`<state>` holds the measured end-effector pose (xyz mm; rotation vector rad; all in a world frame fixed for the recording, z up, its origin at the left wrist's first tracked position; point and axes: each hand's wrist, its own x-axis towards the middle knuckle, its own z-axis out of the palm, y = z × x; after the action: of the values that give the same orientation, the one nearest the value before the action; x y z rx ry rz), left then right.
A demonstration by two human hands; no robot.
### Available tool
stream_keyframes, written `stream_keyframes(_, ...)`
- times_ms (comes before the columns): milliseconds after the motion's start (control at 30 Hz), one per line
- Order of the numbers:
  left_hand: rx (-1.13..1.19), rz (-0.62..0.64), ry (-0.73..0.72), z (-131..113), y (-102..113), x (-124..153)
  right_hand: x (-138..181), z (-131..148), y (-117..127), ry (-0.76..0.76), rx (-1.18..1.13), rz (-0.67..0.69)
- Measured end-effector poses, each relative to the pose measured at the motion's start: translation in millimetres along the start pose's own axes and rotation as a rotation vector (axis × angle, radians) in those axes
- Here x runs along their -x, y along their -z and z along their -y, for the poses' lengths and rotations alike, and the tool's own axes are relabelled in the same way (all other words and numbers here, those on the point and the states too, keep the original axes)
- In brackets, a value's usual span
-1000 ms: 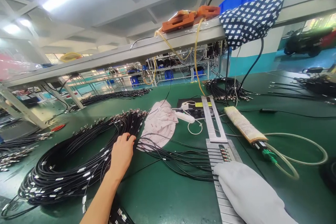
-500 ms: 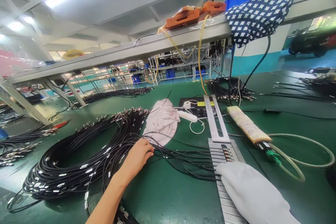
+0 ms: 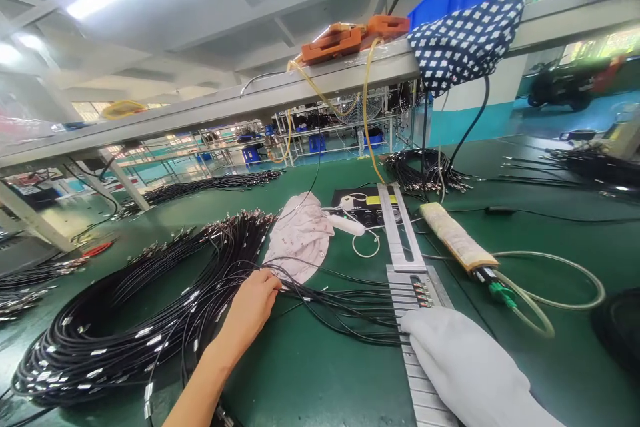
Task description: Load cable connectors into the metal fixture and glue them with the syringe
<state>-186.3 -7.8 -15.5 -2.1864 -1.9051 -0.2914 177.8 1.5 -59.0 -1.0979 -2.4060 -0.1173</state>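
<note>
**Inspector:** Item in hand, and its location?

**Assessor:** A loose fan of thin black cable strands, lying on the green bench mat between the two hands. It runs from the large coil of black cables with silver metal sleeves on the left to the grooved, silver-grey metal fixture plate on the right.

**Inspector:** Left hand?

**Assessor:** The bare left hand is narrow, its fingers drawn together on the strands where they leave the coil. In my judgement, that grip keeps them apart from the bulk.

**Inspector:** Right hand?

**Assessor:** The right hand in a white cloth glove lies flat and spread, palm down, on the plate's near end, gripping nothing. The strand ends sit in the grooves just ahead of it, apparently steadied in line.

**Inspector:** Surroundings?

**Assessor:** A crumpled pale pink cloth lies against the coil's far side, with some strands crossing its edge. A paper-wrapped handheld tool with a clear hose lies beside the plate, clear of the strands.
</note>
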Motion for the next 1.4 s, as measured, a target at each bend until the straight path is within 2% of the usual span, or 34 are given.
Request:
stream_keyframes(100, 0.034, -0.080, -0.014, -4.1, 3.4, -0.7, 0.0, -3.5, 2.8, -0.041, -0.080, -0.034)
stream_keyframes(167, 0.064, -0.118, -0.037, -10.1, 6.0, -1.8, 2.4, -11.5, 3.5, -0.144, -0.148, -0.073)
stream_keyframes(300, 0.122, -0.155, -0.097, -23.7, 9.1, -3.8, 2.4, -29.4, 17.9, -0.466, -0.293, -0.128)
stream_keyframes(400, 0.201, -0.194, -0.136, -30.8, 7.0, -3.8, -5.6, -34.8, 38.4, -0.736, -0.374, -0.087)
stream_keyframes(467, 0.274, -0.190, -0.143, -35.3, 4.3, -3.3, -11.9, -34.2, 50.0, -0.831, -0.414, -0.075)
stream_keyframes(600, 0.433, -0.025, -0.137, -52.8, 4.5, -3.4, -18.7, -29.0, 59.7, -0.854, -0.487, -0.062)
stream_keyframes(733, 0.552, 0.168, -0.155, -82.9, 18.8, -5.1, -17.1, -27.8, 56.3, -0.817, -0.492, -0.054)
stream_keyframes(833, 0.590, 0.261, -0.174, -105.7, 25.4, -5.4, -14.4, -31.5, 50.7, -0.796, -0.470, -0.030)
stream_keyframes(967, 0.544, 0.216, -0.305, -134.4, 11.0, -9.0, -13.4, -36.5, 43.3, -0.779, -0.439, 0.002)
stream_keyframes(1033, 0.430, 0.181, -0.377, -149.8, -0.6, -16.4, -13.8, -36.6, 41.0, -0.775, -0.435, 0.002)
stream_keyframes(1133, 0.245, 0.202, -0.424, -172.8, -12.0, -34.6, -14.3, -33.7, 40.9, -0.748, -0.434, -0.016)
stream_keyframes(1267, 0.179, 0.222, -0.452, -195.6, -14.3, -56.1, -14.3, -31.5, 43.7, -0.680, -0.434, -0.063)
stream_keyframes(1400, 0.137, 0.267, -0.480, -204.6, -15.0, -63.3, -14.7, -35.7, 41.0, -0.654, -0.430, -0.101)
